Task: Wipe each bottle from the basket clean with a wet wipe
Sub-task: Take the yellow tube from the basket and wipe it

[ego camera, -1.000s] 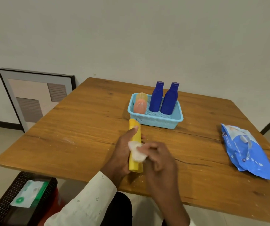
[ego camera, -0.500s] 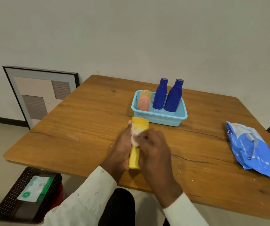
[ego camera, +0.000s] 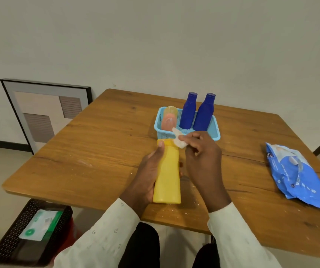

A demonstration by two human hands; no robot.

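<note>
Pointing cap-first toward the basket, yellow bottle gripped by left hand, right hand pinching wet wipe.

Basket holding bottles sits behind the held bottle, packet right.
</note>
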